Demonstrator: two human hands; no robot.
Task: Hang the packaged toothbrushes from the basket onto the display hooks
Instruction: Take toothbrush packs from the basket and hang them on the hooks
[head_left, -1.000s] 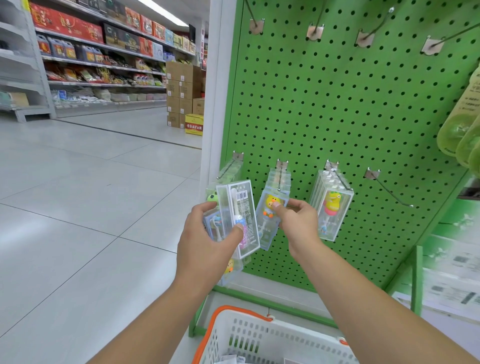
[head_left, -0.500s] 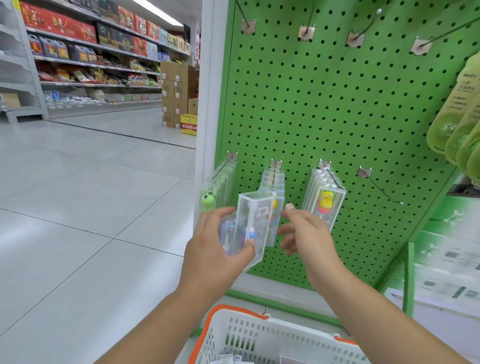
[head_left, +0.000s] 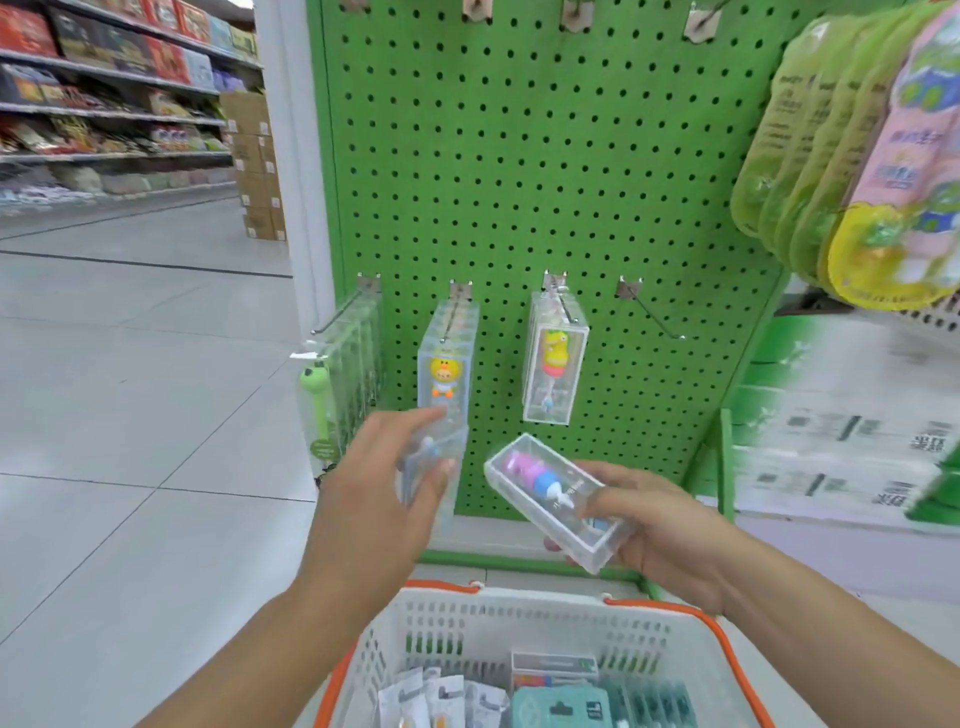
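The right hand (head_left: 660, 525) holds a clear hard plastic toothbrush box (head_left: 558, 501) by its lower end; the left hand (head_left: 379, 483) grips more boxes (head_left: 434, 467). Light, stiff, probably slippery; better to pinch near the top hole.

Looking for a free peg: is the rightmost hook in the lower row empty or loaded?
Empty. The rightmost hook juts bare from the pegboard, with no package on it.

**Beyond the green pegboard**

Left of the green perforated pegboard panel (head_left: 519, 171), stacked brown cardboard boxes (head_left: 257, 166) stand beside long grocery shelves (head_left: 104, 88). Right of it hang flat yellow-green and pink packets (head_left: 857, 156). Pale floor tiles (head_left: 130, 415) spread leftward.
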